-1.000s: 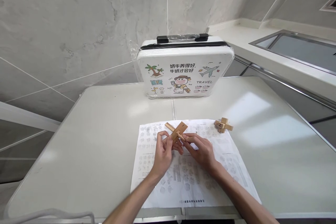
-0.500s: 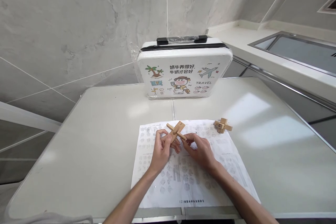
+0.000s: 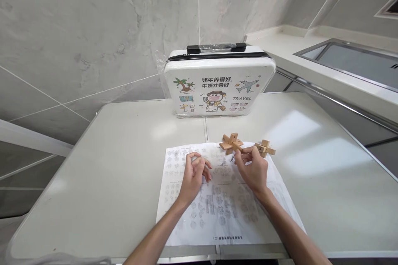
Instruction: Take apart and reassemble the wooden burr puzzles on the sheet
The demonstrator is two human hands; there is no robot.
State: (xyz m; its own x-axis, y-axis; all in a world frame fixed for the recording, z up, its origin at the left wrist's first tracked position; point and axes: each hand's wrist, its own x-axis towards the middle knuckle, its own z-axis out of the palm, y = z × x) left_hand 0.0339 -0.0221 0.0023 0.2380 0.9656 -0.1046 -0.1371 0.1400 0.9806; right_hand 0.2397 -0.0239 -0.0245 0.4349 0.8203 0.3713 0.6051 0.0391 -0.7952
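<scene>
My right hand (image 3: 253, 169) pinches one arm of a star-shaped wooden puzzle (image 3: 231, 143) at the far edge of the printed sheet (image 3: 217, 227). Just right of it, close to my right fingertips, rests a second wooden puzzle (image 3: 265, 148) with a dark mark on one block. Over the left part of the sheet, my left hand (image 3: 195, 172) has curled, parted fingers and holds nothing.
A white suitcase (image 3: 214, 87) with cartoon prints and a black handle stands at the back of the pale folding table (image 3: 102, 165). A counter (image 3: 280, 43) with a glass-topped panel lies beyond the table on the right.
The wooden puzzle has moved from between both hands to the far right, held by my right hand alone. My left hand has let go and stays almost in place.
</scene>
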